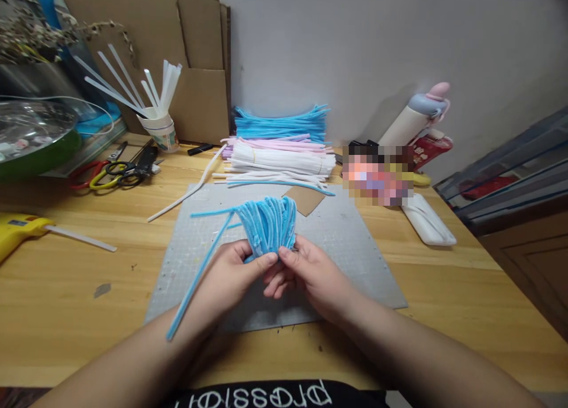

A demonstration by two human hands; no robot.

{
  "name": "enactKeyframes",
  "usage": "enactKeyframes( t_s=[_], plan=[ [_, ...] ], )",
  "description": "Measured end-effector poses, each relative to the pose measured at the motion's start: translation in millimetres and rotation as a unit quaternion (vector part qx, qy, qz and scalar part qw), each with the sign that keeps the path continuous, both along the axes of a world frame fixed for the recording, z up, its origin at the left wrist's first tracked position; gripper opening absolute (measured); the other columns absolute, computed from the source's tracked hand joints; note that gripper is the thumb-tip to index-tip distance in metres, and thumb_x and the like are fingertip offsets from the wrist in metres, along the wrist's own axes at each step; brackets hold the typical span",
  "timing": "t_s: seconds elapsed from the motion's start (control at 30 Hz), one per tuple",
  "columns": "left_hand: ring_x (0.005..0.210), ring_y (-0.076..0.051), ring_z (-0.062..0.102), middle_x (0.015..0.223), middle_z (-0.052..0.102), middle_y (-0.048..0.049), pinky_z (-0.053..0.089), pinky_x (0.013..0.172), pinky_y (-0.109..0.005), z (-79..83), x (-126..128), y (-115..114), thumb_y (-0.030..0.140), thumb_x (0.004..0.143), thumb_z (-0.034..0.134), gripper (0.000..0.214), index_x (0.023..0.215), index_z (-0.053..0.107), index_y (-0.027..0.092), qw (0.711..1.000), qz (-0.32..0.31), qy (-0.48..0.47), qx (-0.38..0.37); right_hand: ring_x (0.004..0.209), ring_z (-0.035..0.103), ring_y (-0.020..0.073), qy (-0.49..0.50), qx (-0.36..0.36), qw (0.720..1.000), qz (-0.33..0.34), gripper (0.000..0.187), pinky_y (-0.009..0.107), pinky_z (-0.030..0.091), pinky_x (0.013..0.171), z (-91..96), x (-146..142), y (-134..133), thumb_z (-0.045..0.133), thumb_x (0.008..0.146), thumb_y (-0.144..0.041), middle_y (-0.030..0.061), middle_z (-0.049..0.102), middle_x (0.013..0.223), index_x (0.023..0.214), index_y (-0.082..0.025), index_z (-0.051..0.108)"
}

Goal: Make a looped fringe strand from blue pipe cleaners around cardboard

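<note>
A bunch of looped light-blue pipe cleaners (268,222) is held over a grey cutting mat (350,242). My left hand (235,272) pinches the base of the bunch from the left, fingers closed on it. My right hand (306,272) pinches the same base from the right, thumb on top. A long loose blue pipe cleaner tail (195,284) runs from the bunch down and left past my left wrist. Another short blue end sticks out to the left near the top of the bunch.
Stacks of blue, pink and white pipe cleaners (279,151) lie at the back of the wooden table (66,278). A paper cup of glue sticks (162,130), scissors (110,171) and a yellow glue gun (20,230) are on the left. A white case (428,222) lies on the right.
</note>
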State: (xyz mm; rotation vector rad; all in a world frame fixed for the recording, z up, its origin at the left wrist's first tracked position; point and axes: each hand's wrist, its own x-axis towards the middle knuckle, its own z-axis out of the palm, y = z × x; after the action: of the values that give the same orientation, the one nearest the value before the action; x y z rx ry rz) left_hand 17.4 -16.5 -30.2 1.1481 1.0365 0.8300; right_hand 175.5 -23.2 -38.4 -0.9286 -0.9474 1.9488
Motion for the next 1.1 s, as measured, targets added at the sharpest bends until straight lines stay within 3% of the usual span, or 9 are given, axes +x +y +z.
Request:
enactKeyframes(
  t_s=[0.1,0.3,0.6,0.73,0.97,1.1],
  plan=[
    [0.070,-0.018,0.062,0.066,0.067,-0.0025,0.049,0.075,-0.032,-0.9,0,2,0.039,0.077,0.068,0.023,0.074,0.067,0.016,0.999,-0.017,-0.043,0.003,0.057,0.069,0.0129,0.029,-0.036,0.999,0.007,0.030,0.018,0.051,0.050,1.9,4,3,0.062,0.085,-0.044,0.0026,0.069,0.068,0.089,-0.017,0.050],
    [0.057,-0.012,0.055,0.062,0.061,-0.0005,0.044,0.055,-0.024,4.7,3,0,0.039,0.075,0.069,0.025,0.073,0.061,0.015,0.997,0.041,-0.050,-0.036,0.055,0.068,0.0113,0.034,-0.064,0.997,0.006,0.028,0.017,0.051,0.050,2.7,7,6,0.060,0.086,-0.042,0.0041,0.069,0.069,0.088,-0.015,0.053],
    [0.054,-0.014,0.058,0.057,0.059,0.0007,0.050,0.059,-0.029,3.6,5,2,0.036,0.076,0.067,0.026,0.064,0.054,0.017,0.991,-0.047,-0.117,-0.055,0.046,0.062,0.0108,0.004,-0.049,0.999,0.004,0.028,0.018,0.048,0.041,-3.8,1,4,0.063,0.081,-0.042,0.0006,0.065,0.064,0.086,-0.016,0.055],
    [0.053,-0.015,0.060,0.057,0.059,0.0006,0.050,0.057,-0.029,1.5,5,2,0.035,0.073,0.067,0.023,0.064,0.055,0.017,0.989,-0.034,-0.119,-0.081,0.046,0.062,0.0111,0.010,-0.077,0.997,0.003,0.026,0.019,0.047,0.042,-5.9,1,4,0.059,0.081,-0.040,0.0008,0.065,0.061,0.084,-0.015,0.056],
    [0.056,-0.015,0.060,0.060,0.061,0.0002,0.050,0.062,-0.030,-4.4,4,1,0.036,0.076,0.068,0.022,0.071,0.060,0.016,0.993,-0.026,-0.104,-0.044,0.048,0.061,0.0100,0.010,-0.059,0.998,0.020,0.030,0.019,0.047,0.044,-5.6,2,5,0.060,0.082,-0.044,0.0012,0.064,0.064,0.086,-0.016,0.054],
    [0.055,-0.014,0.056,0.058,0.061,0.0011,0.047,0.059,-0.027,-5.4,2,3,0.036,0.074,0.069,0.021,0.069,0.061,0.017,0.998,-0.002,-0.066,-0.019,0.047,0.058,0.0114,-0.085,-0.017,0.995,0.049,0.038,0.021,0.043,0.041,-8.2,7,6,0.049,0.087,-0.056,-0.0001,0.061,0.064,0.088,-0.018,0.049]
  ],
)
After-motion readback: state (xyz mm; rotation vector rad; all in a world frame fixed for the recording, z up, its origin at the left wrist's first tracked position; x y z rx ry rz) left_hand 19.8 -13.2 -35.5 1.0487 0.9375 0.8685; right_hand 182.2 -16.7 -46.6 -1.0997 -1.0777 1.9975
